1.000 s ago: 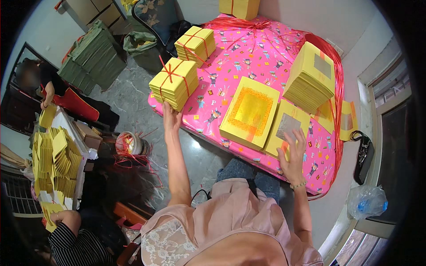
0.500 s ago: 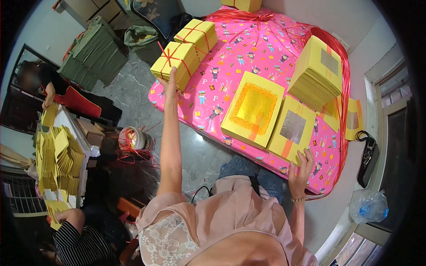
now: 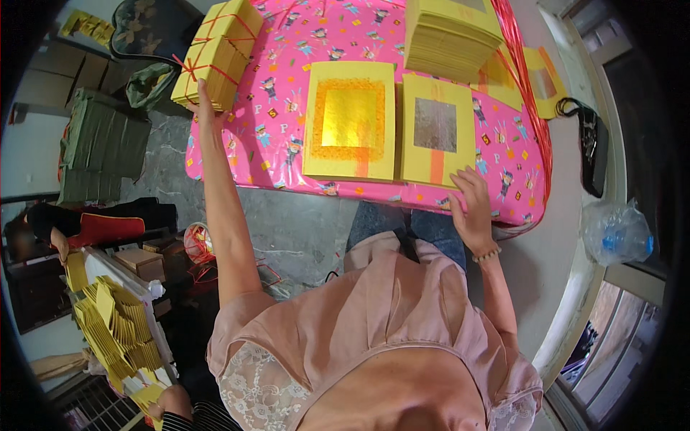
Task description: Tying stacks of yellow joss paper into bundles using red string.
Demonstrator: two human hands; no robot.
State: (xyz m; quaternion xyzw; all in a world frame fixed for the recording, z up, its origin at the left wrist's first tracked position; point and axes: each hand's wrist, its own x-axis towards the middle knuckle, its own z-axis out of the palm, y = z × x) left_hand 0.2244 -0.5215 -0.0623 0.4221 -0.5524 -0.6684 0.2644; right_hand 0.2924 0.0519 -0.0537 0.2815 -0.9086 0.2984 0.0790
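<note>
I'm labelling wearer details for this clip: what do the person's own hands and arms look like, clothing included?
Both the left hand and right hand are without gloves. A beaded bracelet circles the right wrist; none shows on the left. The forearms are uncovered, below loose, short dusty-pink sleeves with white lace toward the shoulders.

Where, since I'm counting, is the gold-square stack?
In the head view, the stack lies upper centre on the pink table, just left of the silver-square paper.
</note>
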